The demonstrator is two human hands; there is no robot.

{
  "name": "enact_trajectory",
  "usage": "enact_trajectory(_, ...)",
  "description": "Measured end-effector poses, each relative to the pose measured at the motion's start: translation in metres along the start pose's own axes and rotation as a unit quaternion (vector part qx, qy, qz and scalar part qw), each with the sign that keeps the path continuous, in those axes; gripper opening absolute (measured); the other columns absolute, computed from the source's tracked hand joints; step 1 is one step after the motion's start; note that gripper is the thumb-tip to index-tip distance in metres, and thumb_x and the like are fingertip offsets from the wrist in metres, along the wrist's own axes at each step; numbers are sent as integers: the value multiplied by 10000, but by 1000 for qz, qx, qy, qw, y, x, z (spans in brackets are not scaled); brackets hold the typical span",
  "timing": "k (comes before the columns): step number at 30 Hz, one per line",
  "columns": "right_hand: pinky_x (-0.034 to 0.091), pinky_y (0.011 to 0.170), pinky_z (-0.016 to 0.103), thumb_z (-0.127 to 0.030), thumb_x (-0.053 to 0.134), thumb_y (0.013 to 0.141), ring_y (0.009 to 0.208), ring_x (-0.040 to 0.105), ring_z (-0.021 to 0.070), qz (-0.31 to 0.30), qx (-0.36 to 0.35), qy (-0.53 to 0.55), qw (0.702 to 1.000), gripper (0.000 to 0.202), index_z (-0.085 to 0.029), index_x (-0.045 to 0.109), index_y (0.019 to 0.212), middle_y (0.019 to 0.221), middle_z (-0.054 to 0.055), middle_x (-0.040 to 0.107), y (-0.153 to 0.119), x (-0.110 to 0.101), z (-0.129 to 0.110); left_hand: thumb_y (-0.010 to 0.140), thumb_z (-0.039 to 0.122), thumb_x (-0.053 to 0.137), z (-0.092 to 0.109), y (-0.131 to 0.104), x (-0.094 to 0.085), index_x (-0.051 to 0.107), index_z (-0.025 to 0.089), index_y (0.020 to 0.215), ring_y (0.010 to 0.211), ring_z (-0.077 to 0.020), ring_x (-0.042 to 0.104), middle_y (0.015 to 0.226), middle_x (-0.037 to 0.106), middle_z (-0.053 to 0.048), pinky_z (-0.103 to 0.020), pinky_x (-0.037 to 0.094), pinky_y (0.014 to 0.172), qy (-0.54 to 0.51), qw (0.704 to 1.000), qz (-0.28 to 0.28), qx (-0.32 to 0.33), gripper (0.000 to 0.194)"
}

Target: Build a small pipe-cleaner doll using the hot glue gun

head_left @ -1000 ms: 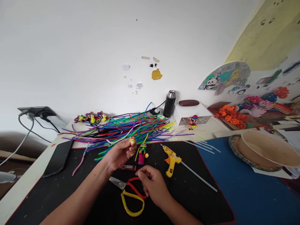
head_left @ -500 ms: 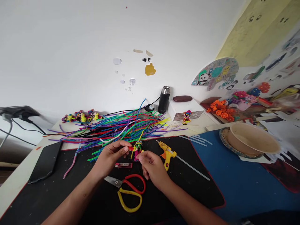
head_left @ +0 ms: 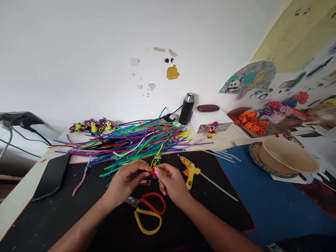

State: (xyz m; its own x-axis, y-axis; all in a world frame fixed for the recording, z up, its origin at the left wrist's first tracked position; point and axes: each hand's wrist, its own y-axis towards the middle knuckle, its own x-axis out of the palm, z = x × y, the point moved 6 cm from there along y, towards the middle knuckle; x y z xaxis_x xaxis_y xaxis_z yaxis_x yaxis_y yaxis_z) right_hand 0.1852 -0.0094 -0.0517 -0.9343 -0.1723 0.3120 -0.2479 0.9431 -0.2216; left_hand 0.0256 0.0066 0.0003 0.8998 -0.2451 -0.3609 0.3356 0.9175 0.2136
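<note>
Between my hands is a small pipe-cleaner doll (head_left: 156, 161), with a dark green head part, a yellow strand sticking up and a magenta lower body. My right hand (head_left: 172, 182) pinches its lower part between thumb and fingers. With thumb and forefinger, my left hand (head_left: 128, 180) grips a small red piece pressed against the doll's front; its kind is too small to make out. Scissors (head_left: 148, 214) with one red and one yellow handle lie just below my hands. A yellow glue gun (head_left: 191, 169) with a clear glue stick rests to the right.
A heap of coloured pipe cleaners (head_left: 139, 140) spreads behind the hands. Several finished dolls (head_left: 91, 126) lie at back left, another doll (head_left: 212, 129) by a white box (head_left: 199, 120). A black flask (head_left: 187, 109), a phone (head_left: 51, 176) and a beige bowl (head_left: 288, 157) stand around.
My left hand has moved right, bringing the red piece from beside the doll to its front. The hands are now closer together, and the view has shifted slightly.
</note>
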Motion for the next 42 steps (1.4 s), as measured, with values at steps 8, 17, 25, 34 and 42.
enact_trajectory(8,257,351,208,-591,736,856,353,365,57,23,-34,-33,999,448,-168,678,993,575,-84,513,2,-5,-4,882,632,721,-25,-2,3,728,187,984,593,-147,595,748,661,-13,-243,472,521,-143,970,-8,-195,456)
enact_trajectory(17,452,584,280,-401,659,976,587,544,145,33,-152,-232,960,272,-229,801,1132,750,25,713,-8,-3,-23,819,757,698,-30,-12,18,622,166,674,444,-94,446,565,560,6,-219,218,420,-268,897,-72,-343,613)
enact_trajectory(25,480,668,291,-331,642,985,642,591,162,4,-185,-286,940,298,-250,780,1237,748,12,692,-11,1,-25,740,584,875,-28,-10,17,647,159,731,472,-77,451,605,576,22,-198,241,440,-309,889,-62,-333,482)
enact_trajectory(34,349,474,244,-516,627,984,501,439,122,18,-93,-164,982,364,-214,762,1138,624,-30,521,-7,-8,-7,786,606,834,-37,-2,6,729,170,854,526,-112,537,648,617,13,-221,407,511,-238,936,-24,-259,454)
enact_trajectory(42,331,431,230,-581,638,954,477,430,114,20,-74,-130,989,415,-206,741,1099,631,-23,534,-5,-3,-4,815,618,803,-35,2,11,741,164,821,542,-119,545,649,633,-3,-228,413,528,-213,946,-53,-238,459)
